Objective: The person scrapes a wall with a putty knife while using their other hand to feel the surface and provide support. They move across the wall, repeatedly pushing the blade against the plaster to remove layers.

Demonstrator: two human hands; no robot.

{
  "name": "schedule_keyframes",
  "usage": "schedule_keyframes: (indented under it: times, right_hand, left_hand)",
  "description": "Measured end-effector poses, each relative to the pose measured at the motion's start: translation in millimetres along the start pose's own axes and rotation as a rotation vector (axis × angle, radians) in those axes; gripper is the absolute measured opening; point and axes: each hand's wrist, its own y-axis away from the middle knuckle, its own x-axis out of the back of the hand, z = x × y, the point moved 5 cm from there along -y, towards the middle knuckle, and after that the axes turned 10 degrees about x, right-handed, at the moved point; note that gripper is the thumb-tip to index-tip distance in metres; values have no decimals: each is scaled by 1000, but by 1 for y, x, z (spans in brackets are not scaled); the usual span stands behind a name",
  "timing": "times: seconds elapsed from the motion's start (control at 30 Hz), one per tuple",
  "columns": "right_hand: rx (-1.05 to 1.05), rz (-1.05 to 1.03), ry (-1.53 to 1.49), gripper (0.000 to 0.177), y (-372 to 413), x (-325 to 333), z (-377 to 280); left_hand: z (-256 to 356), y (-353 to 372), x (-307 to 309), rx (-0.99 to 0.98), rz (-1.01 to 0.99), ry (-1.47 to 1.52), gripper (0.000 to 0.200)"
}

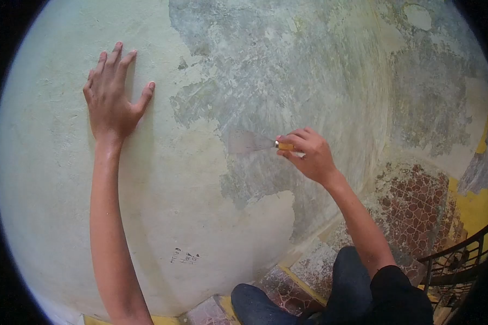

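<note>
From where I stand, the person crouches close to the pale green painted wall [162, 216], whose middle shows a big rough patch of bare grey plaster [276, 65]. The right hand [309, 157] sits at the patch's lower left edge, curled round an orange-handled, flat-bladed steel scraper [249, 142]. The fist is closed on the handle, with thumb and forefinger pinching near the collar. The blade points left and lies almost flat against the wall, just where grey plaster meets paint. The left hand [114, 100] is well to the left of the patch, up on unbroken paint. It is wide open, fingers spread and palm pressed to the wall, holding nothing (a brace, by the look of it). To scrape well here, I'd judge the blade wants a low angle. Its edge should slip under the paint's lip rather than dig into the plaster, with short pushes outward from the patch while the braced hand takes the body's weight. Below and right of the patch lies a red-brown patterned tile floor [412, 200].
</note>
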Motion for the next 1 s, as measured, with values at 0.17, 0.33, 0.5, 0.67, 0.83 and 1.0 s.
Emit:
schedule_keyframes:
  times: [0.17, 0.33, 0.5, 0.67, 0.83, 1.0]
  right_hand:
    - [120, 56, 176, 22, -18, 16, 11]
    - [195, 116, 184, 21, -43, 26, 15]
    - [370, 4, 214, 24, -65, 28, -4]
    - [368, -24, 249, 20, -70, 27, -6]
    - [392, -44, 258, 16, -73, 28, -9]
    - [371, -45, 359, 16, -72, 33, -13]
  left_hand:
    - [3, -2, 5, 6, -30, -16, 67]
    - [3, -1, 4, 14, -26, -15, 68]
    - [3, -1, 1, 11, -23, -30, 68]
    - [1, 0, -1, 9, -14, -26, 67]
    - [0, 1, -2, -7, 16, -14, 66]
    - [-1, 1, -5, -15, 41, -13, 65]
